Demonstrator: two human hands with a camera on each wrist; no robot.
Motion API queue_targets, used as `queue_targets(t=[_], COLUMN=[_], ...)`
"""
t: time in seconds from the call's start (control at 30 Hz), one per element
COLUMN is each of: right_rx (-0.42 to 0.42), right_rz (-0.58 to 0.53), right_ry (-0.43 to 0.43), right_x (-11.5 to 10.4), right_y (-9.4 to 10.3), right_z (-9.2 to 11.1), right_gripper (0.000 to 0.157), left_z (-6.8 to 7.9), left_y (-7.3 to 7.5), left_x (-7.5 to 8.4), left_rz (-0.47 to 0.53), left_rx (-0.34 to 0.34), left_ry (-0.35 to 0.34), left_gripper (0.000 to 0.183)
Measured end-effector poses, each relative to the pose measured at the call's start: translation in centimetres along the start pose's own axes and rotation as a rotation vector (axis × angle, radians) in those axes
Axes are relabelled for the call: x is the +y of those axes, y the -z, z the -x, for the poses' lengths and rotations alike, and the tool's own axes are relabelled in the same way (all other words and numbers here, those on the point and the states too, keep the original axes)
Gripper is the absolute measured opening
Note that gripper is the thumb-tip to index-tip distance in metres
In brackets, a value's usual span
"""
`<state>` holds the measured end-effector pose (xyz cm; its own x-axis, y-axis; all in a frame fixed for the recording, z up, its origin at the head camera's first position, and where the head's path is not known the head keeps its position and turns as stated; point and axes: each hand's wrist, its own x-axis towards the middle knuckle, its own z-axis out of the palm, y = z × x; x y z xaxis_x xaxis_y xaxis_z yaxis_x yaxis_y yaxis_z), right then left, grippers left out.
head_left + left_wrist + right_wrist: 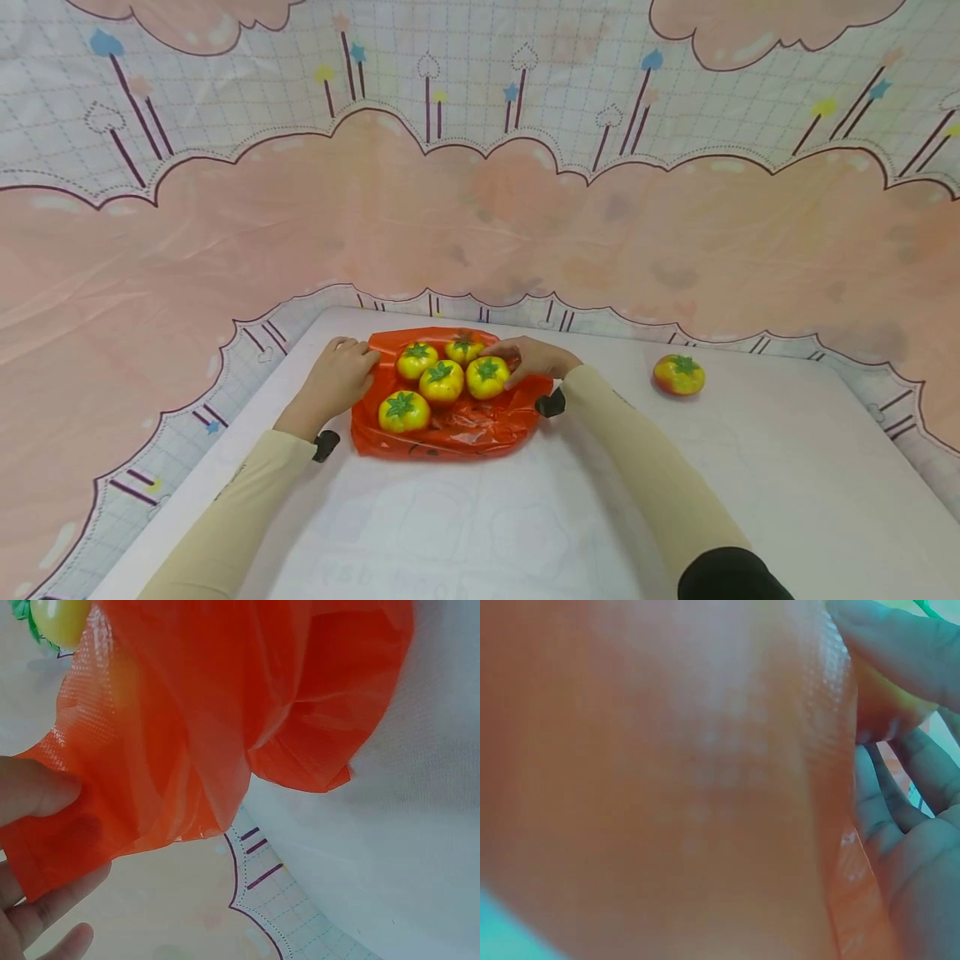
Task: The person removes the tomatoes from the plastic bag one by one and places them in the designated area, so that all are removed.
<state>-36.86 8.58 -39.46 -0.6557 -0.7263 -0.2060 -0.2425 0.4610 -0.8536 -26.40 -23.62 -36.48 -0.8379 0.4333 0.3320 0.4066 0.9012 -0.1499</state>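
On the white table lies an orange-red plastic bag [472, 429], with several yellow persimmons with green leafy tops on it, one persimmon [403, 412] nearest the front. My left hand [339, 377] is at the bag's left edge; in the left wrist view its thumb [37, 787] and fingers pinch a flap of the bag [180, 727]. At the right side my right hand [536, 358] grips the rightmost persimmon [487, 377]. In the right wrist view, the thumb [907, 652] and fingers curl round the persimmon [889, 701], while the bag [667, 780] covers much of that view.
One more persimmon [678, 375], yellow and red, sits apart on the table [787, 467], to the right of the right hand. Behind the table hangs a patterned cloth [480, 225] in peach and white. Both wrists wear dark straps.
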Motion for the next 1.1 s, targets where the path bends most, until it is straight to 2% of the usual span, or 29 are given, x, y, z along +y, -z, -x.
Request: queue_targets(t=[0.27,0.4,0.63,0.93,1.1], right_rx=[0.017,0.039,0.065,0.052,0.066], right_rz=[-0.011,-0.052,-0.079,-0.094,-0.061], right_ry=[-0.018,-0.026,-0.060,-0.011,0.018], right_x=[0.0,0.3,1.0,1.4,1.3], right_y=[-0.2,-0.2,-0.2,-0.1,0.1], right_z=[0.0,0.0,0.0,0.1,0.2], right_gripper=[0.063,0.063,0.057,0.054,0.051], left_z=[0.0,0.1,0.1,0.1,0.1], left_y=[0.1,0.1,0.1,0.0,0.1], left_x=[0.1,0.1,0.1,0.1,0.1], left_rz=[0.016,0.014,0.016,0.019,0.022], left_rx=[-0.025,-0.027,-0.026,-0.029,-0.031], left_ry=[0.010,0.014,0.015,0.013,0.015], left_gripper=[0.016,0.016,0.016,0.016,0.017])
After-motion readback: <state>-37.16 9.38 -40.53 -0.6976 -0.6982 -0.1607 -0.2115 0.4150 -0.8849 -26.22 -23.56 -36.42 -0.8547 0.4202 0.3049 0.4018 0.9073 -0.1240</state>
